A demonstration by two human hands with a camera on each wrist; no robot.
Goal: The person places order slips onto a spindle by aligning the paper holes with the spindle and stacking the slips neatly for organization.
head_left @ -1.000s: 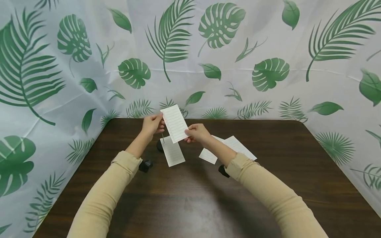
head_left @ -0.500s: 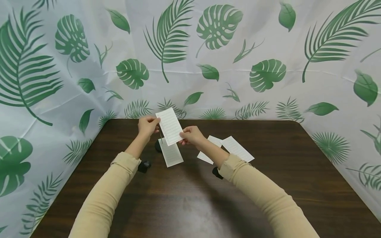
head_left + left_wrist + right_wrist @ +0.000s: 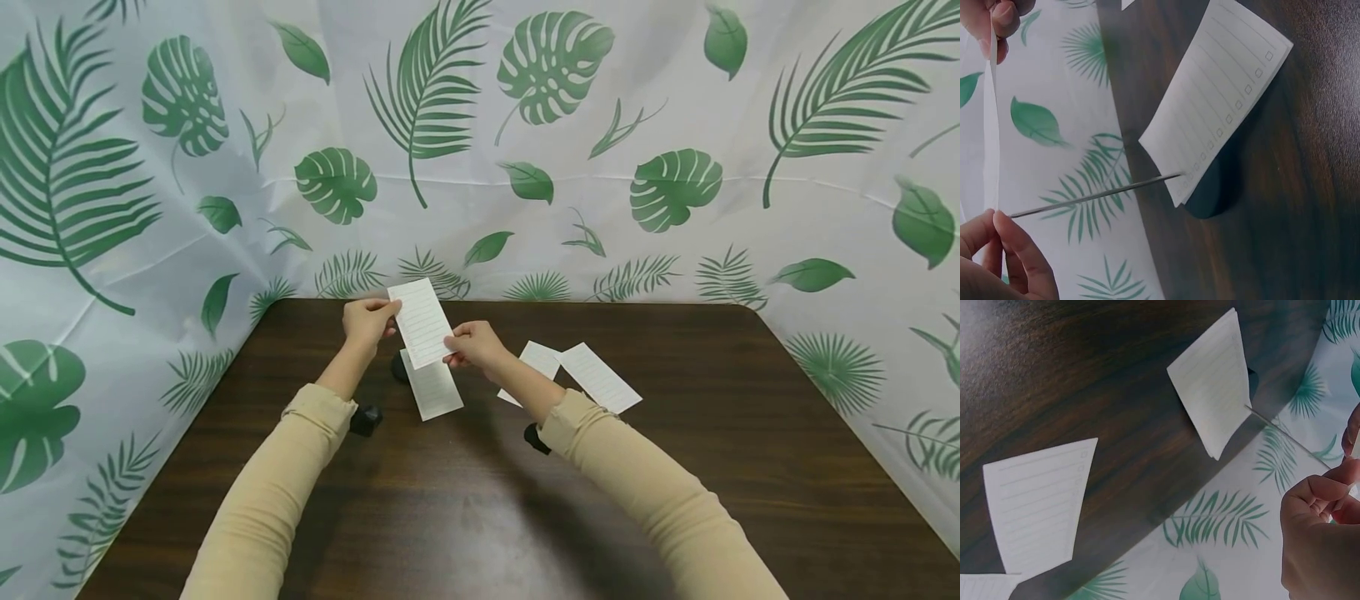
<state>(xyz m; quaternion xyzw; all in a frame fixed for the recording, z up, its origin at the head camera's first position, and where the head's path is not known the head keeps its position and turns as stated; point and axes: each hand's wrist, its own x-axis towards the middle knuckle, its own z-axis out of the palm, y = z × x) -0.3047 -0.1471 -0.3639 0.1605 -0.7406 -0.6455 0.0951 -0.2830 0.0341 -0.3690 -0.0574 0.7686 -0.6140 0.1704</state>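
Note:
Above the table, both hands hold a white lined paper sheet (image 3: 422,323). The left hand (image 3: 367,321) pinches its upper left edge; the right hand (image 3: 476,344) pinches its lower right edge. In the left wrist view this sheet is nearly edge-on, and the left hand's fingertips lie at the upper end of a thin metal spike (image 3: 1097,195). Whether the spike pierces the held sheet cannot be told. Lower down, the spike passes through a few lined sheets with checkboxes (image 3: 1216,94), which rest on a dark round base (image 3: 1207,199).
Two loose lined sheets lie to the right on the dark wooden table (image 3: 480,517): one sheet (image 3: 602,377) is in full view, the other sheet (image 3: 540,360) partly behind the right forearm. A leaf-printed curtain (image 3: 585,192) hangs behind the table.
The held sheet has come down and a little left, over the sheets on the spike. Both hands have moved with it and keep their pinch.

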